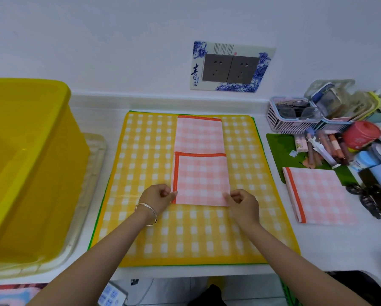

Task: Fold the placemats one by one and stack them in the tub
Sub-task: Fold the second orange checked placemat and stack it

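A pink checked placemat (201, 164) with an orange edge lies in the middle of a big yellow checked mat (185, 228) on the white table (317, 244). Its near part is folded over onto itself. The left hand (157, 198) pinches the near left corner. The right hand (243, 204) pinches the near right corner. The two hands are apart, one at each side. A silver bracelet (147, 212) sits on the left wrist. The yellow tub (30, 164) stands far to the left on the table. Another folded pink placemat (317, 195) lies to the right, near a pile of small bottles (324, 146).
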